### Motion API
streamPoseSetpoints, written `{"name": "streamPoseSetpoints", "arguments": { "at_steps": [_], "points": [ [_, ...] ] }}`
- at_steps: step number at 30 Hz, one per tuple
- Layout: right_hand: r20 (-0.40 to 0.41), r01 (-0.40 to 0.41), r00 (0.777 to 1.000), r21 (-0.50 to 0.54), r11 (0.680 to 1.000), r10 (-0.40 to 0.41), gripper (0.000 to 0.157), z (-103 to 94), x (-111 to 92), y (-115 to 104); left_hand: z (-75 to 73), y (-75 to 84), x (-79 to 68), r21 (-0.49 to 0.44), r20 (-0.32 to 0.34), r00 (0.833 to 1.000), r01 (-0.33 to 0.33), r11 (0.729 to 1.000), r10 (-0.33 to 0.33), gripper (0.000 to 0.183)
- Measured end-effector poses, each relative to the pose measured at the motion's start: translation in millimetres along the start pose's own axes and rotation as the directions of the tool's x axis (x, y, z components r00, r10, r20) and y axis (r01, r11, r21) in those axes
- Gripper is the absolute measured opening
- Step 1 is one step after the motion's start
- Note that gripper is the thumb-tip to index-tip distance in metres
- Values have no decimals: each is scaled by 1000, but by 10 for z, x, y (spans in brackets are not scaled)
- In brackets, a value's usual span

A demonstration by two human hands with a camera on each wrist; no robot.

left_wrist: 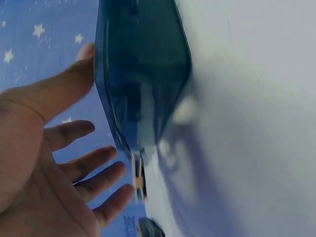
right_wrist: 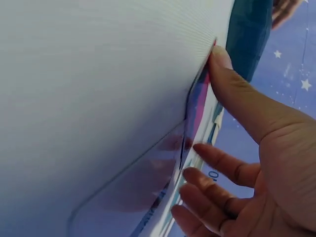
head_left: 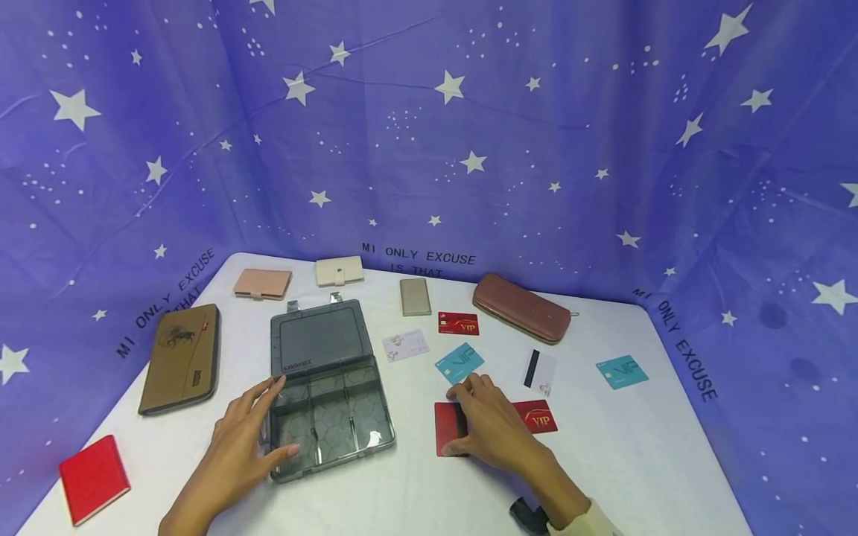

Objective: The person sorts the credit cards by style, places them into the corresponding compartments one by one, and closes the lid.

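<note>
The left hand [head_left: 234, 439] stood open at the left side of the hinged, compartmented box [head_left: 334, 432], its thumb reaching over the rim and its other fingers spread. The right hand [head_left: 492, 424] gripped a black-striped red card [head_left: 445, 429] by opposite edges, thumb at the near one. This card lay on the white bench [head_left: 415, 491], right of the box, between it and a red VIP card [head_left: 541, 417].
</note>
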State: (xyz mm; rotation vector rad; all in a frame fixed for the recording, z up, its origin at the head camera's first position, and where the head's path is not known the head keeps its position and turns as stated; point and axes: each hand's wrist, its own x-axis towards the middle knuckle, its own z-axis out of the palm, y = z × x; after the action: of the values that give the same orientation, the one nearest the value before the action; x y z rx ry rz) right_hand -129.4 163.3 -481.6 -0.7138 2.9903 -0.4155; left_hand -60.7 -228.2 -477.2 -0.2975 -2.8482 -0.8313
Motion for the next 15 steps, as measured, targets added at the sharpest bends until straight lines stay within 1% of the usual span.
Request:
{"name": "streamPoseSetpoints", "arguments": {
  "at_steps": [5,8,11,13,15],
  "points": [
    [28,3,1000,83,997,-5,69,9,46,-23,-25,-51,-74,-20,-5,1000,26,999,-26,104],
    [41,4,999,191,982,-12,59,-20,65,-36,-22,-56,-81,8,-8,999,37,999,-37,100],
    [20,14,1000,323,946,-21,45,-68,92,-67,-19,-54,-72,35,-18,999,43,998,-42,98],
    [-21,31,999,397,917,-25,36,-110,118,-104,-21,-52,-68,40,-17,999,47,998,-47,96],
    [-83,56,996,447,893,-22,30,-157,148,-157,-26,-51,-66,40,-15,999,52,998,-52,96]
  ]
}}
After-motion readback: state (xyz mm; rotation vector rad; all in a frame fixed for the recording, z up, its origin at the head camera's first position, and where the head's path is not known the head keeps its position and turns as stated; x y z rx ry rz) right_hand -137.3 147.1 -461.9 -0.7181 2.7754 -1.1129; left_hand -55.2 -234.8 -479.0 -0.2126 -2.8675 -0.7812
